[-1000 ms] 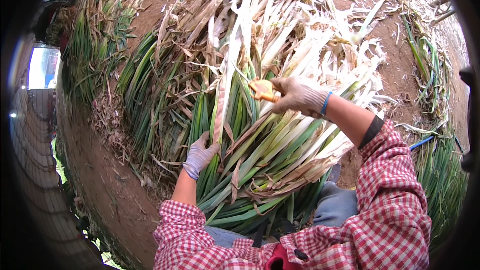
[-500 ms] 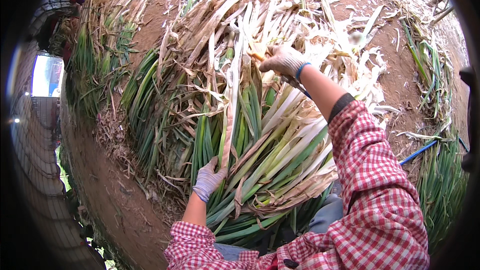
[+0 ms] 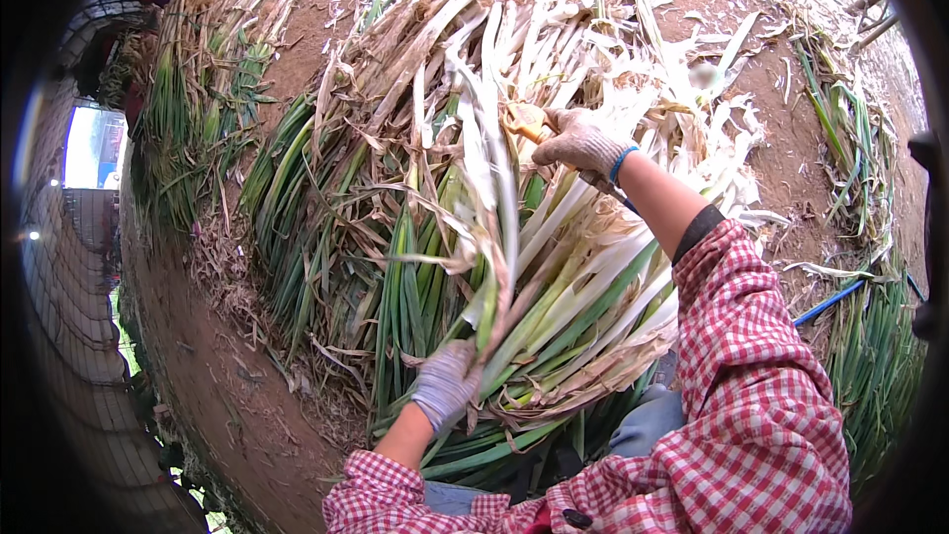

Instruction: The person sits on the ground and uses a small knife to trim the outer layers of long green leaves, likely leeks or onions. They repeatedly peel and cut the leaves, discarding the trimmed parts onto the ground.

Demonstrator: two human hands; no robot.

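A person in a red-checked shirt (image 3: pixel 732 366) works over a heap of long green-and-white stalks (image 3: pixel 583 247) spread on bare soil (image 3: pixel 237 376), the two gloved hands well apart. At six o'clock, the left hand (image 3: pixel 445 384) is closed around the green lower end of a long stalk (image 3: pixel 486 183), which runs up toward twelve o'clock, its pale length blurred, apparently by motion. Between one and two o'clock, the right hand (image 3: pixel 583 141) grips a yellow tool (image 3: pixel 527 122) whose tip lies near the stalk's pale part; whether the two touch cannot be told. Good handling here would seem to ask for a firm but uncrushing left grip, low on the leaves, so the stalk stays straight and does not fold midway. The tool is best kept clear of the left fingers, with light strokes along the stalk rather than across it. Dry, papery leaves hanging around the middle could snag on neighboring stalks, so a slight lift off the heap would probably help.
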